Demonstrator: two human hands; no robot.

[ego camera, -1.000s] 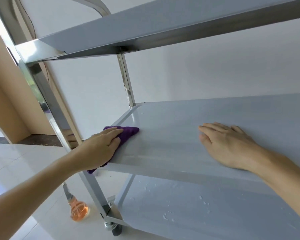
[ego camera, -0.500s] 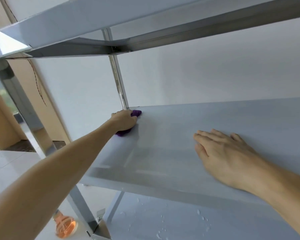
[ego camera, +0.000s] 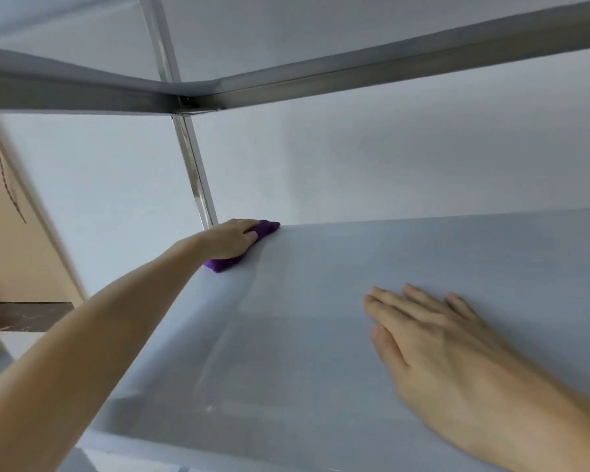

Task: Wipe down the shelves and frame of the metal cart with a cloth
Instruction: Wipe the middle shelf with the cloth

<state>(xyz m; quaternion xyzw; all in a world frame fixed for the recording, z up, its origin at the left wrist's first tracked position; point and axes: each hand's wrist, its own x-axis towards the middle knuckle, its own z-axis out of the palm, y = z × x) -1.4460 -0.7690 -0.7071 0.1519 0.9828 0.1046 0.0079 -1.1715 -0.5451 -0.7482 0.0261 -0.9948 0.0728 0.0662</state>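
Left hand: on the purple cloth at the far left corner of the middle shelf, fingers lightly curled over the cloth and gripping it against the metal.
Cloth: bunched under the left hand, one end poking out past the fingertips toward the back edge, another at the heel of the hand; just beside the foot of the rear upright post.
Right hand: flat on the middle shelf, palm down, fingers straight and slightly spread, holding nothing; well apart from the cloth.
Middle shelf: pale grey metal, faint streaks between the two hands.
Upper shelf: overhead, seen from below, joined to the post at its corner.
Wall: white, behind the cart.
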